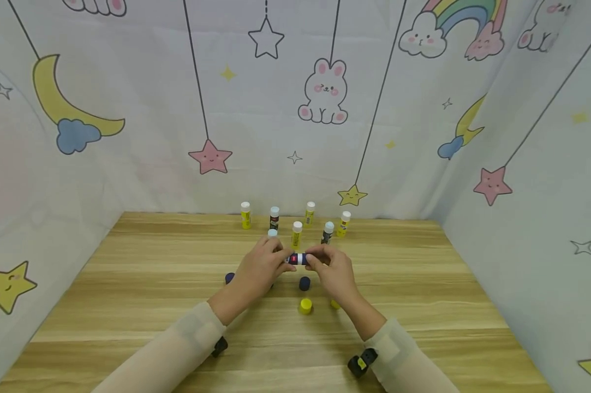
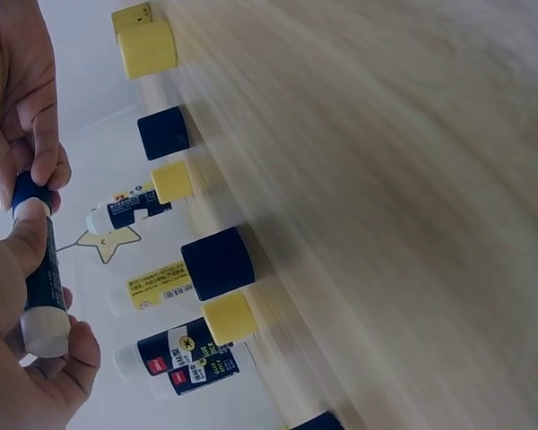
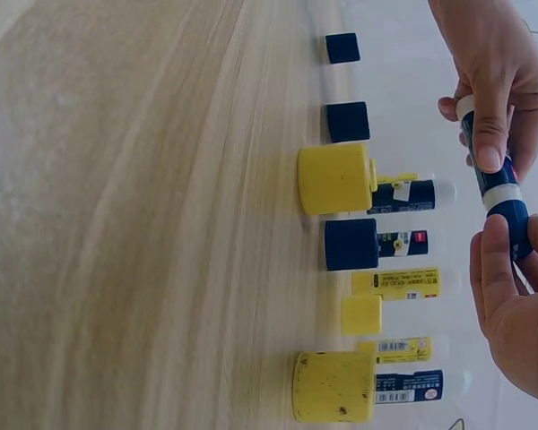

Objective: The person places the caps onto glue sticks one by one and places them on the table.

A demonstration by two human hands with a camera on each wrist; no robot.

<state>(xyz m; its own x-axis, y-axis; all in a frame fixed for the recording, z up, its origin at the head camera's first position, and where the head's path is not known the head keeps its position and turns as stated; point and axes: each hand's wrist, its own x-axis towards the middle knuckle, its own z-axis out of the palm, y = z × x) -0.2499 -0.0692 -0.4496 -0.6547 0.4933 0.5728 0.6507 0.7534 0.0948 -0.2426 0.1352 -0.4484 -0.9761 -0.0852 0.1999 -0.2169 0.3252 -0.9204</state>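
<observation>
A navy glue stick [image 1: 295, 258] lies roughly level between the two hands, above the table. My left hand [image 1: 262, 264] grips its body, with the white end [image 2: 47, 331] on that hand's side. At the other end my right hand [image 1: 333, 271] pinches the navy cap [image 3: 511, 224] between thumb and fingers. A white band [image 3: 501, 193] shows between cap and body. Below and nearer than the hands, a navy cap [image 1: 304, 283] and a yellow cap [image 1: 305, 306] sit on the table. Another yellow cap [image 1: 335, 304] is partly hidden by the right wrist.
Several glue sticks stand upright with white tops toward the back, including a yellow one [image 1: 297, 236] and a navy one [image 1: 327, 233]. A navy cap [image 1: 230, 278] sits beside the left forearm. The wooden table [image 1: 153, 273] meets a patterned cloth [image 1: 167, 180] behind.
</observation>
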